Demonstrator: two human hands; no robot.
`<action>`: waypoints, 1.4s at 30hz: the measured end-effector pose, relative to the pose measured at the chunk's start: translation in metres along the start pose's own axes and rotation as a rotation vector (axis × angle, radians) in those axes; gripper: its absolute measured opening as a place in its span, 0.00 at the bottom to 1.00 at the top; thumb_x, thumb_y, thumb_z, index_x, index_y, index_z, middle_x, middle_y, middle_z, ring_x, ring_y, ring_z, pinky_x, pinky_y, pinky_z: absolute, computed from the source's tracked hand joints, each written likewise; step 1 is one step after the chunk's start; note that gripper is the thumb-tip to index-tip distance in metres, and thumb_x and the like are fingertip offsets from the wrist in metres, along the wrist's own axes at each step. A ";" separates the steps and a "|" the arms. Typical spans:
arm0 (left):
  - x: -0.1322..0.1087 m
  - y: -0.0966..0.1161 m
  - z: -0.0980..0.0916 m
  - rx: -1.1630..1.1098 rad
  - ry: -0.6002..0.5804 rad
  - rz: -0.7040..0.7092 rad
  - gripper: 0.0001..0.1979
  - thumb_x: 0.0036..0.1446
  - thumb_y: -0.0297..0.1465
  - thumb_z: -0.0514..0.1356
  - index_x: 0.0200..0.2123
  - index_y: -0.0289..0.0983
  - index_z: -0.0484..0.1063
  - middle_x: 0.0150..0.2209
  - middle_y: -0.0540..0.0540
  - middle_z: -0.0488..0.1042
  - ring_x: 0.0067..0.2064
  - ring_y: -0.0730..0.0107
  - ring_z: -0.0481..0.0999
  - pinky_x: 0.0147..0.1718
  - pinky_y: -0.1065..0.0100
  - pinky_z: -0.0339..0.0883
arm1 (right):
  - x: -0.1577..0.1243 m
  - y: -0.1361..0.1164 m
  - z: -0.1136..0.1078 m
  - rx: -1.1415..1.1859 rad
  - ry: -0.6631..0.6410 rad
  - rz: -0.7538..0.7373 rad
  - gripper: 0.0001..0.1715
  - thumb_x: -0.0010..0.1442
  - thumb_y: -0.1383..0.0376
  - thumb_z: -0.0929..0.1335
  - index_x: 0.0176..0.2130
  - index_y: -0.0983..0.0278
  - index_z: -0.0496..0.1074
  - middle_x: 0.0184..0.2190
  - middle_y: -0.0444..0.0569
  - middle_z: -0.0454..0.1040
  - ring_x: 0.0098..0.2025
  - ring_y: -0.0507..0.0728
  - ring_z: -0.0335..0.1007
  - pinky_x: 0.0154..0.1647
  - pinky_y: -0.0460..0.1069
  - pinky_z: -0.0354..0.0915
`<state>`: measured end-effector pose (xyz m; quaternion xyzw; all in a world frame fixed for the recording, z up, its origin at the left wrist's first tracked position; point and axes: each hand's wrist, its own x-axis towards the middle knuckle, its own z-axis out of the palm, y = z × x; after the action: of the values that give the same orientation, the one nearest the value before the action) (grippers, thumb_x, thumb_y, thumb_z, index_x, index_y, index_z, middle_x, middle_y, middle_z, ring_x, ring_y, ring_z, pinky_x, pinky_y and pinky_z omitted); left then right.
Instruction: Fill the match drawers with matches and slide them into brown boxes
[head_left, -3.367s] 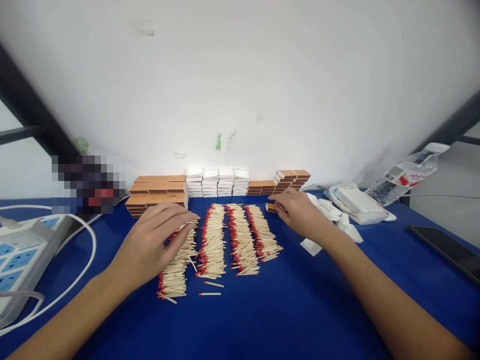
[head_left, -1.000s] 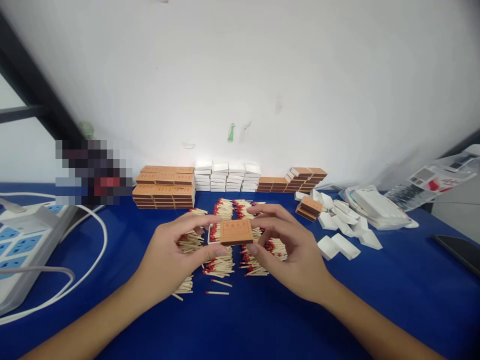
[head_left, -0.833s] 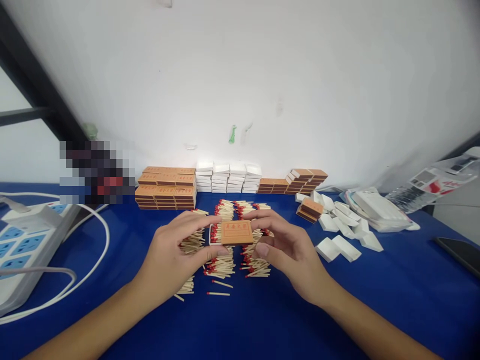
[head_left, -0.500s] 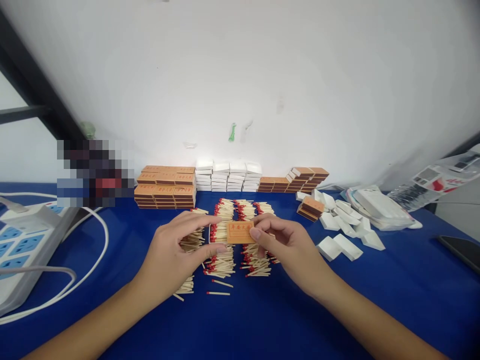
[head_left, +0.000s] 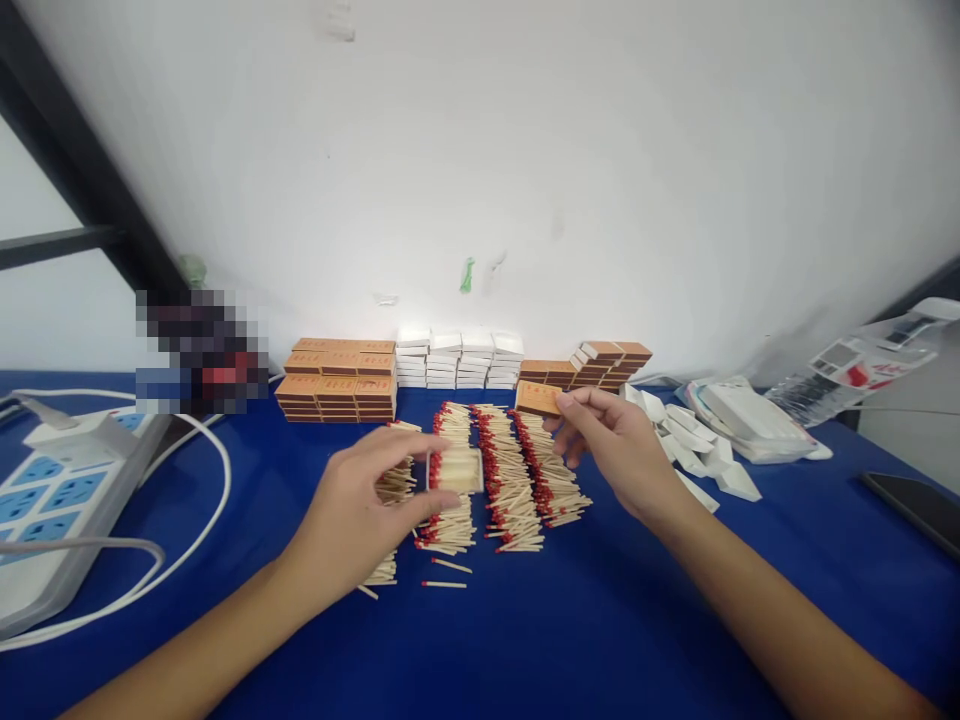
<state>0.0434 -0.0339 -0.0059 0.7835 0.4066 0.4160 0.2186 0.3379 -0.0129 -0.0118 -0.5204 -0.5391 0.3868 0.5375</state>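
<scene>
- Holds in the left hand (head_left: 367, 490) a matchbox tray (head_left: 463, 470), clamped between thumb and fingers, with open side toward the camera and matches inside, red heads nearer to this hand; a little blurred.
- Holds in the right hand (head_left: 619, 450) an orange matchbox sleeve (head_left: 537, 398), pinched between thumb and fingers, apart from the tray and farther forward.
- Has on the blue surface (head_left: 480, 640) four rows of loose matches (head_left: 514, 485): one partly covered by the left hand, one under the tray, two between the hands.
- Has two single matches (head_left: 446, 584) at the near right of the left hand.
- Has beyond the left hand a stack of orange matchboxes (head_left: 337, 395); beyond and between both hands, stacked white trays (head_left: 476, 362); beyond the right hand, more matchboxes (head_left: 611, 362).
- Has just to the right of the right hand scattered white trays (head_left: 688, 428), partly hidden by it; farther right, a plastic bottle (head_left: 862, 368).
</scene>
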 end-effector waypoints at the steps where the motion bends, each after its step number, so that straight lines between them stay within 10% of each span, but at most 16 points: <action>1: -0.002 0.002 0.001 -0.037 -0.050 0.029 0.18 0.55 0.38 0.76 0.49 0.46 0.82 0.47 0.51 0.84 0.49 0.64 0.82 0.51 0.65 0.74 | 0.001 -0.003 0.004 0.004 -0.015 0.006 0.25 0.60 0.43 0.75 0.35 0.62 0.74 0.31 0.49 0.80 0.25 0.52 0.72 0.20 0.45 0.66; 9: -0.016 0.012 0.012 -0.168 -0.273 0.084 0.21 0.52 0.37 0.78 0.49 0.44 0.81 0.46 0.50 0.83 0.47 0.65 0.81 0.50 0.66 0.73 | 0.029 -0.048 0.101 -0.026 -0.357 0.140 0.14 0.64 0.57 0.75 0.35 0.63 0.72 0.35 0.54 0.84 0.26 0.52 0.76 0.18 0.44 0.66; 16: -0.013 0.006 0.011 -0.133 -0.342 0.085 0.22 0.51 0.36 0.78 0.49 0.43 0.82 0.41 0.49 0.81 0.42 0.64 0.79 0.43 0.65 0.72 | 0.070 -0.041 0.174 -0.157 -0.325 0.137 0.10 0.65 0.67 0.70 0.38 0.60 0.63 0.30 0.49 0.83 0.21 0.51 0.73 0.17 0.45 0.59; 29: -0.012 0.004 0.006 -0.135 -0.329 0.118 0.21 0.51 0.35 0.78 0.49 0.41 0.81 0.39 0.48 0.80 0.39 0.65 0.78 0.40 0.66 0.71 | 0.064 -0.038 0.173 -0.717 -0.259 -0.447 0.18 0.62 0.54 0.73 0.44 0.61 0.66 0.29 0.44 0.75 0.32 0.58 0.69 0.31 0.51 0.54; 42: -0.011 0.004 0.005 -0.116 -0.330 0.127 0.21 0.52 0.35 0.77 0.49 0.41 0.81 0.39 0.48 0.80 0.39 0.65 0.78 0.39 0.66 0.72 | 0.067 -0.034 0.178 -0.871 -0.307 -0.505 0.25 0.61 0.57 0.75 0.51 0.63 0.65 0.37 0.50 0.77 0.37 0.60 0.70 0.31 0.52 0.53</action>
<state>0.0460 -0.0453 -0.0108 0.8511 0.2904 0.3178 0.3005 0.1661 0.0727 0.0113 -0.4869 -0.8310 0.0572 0.2627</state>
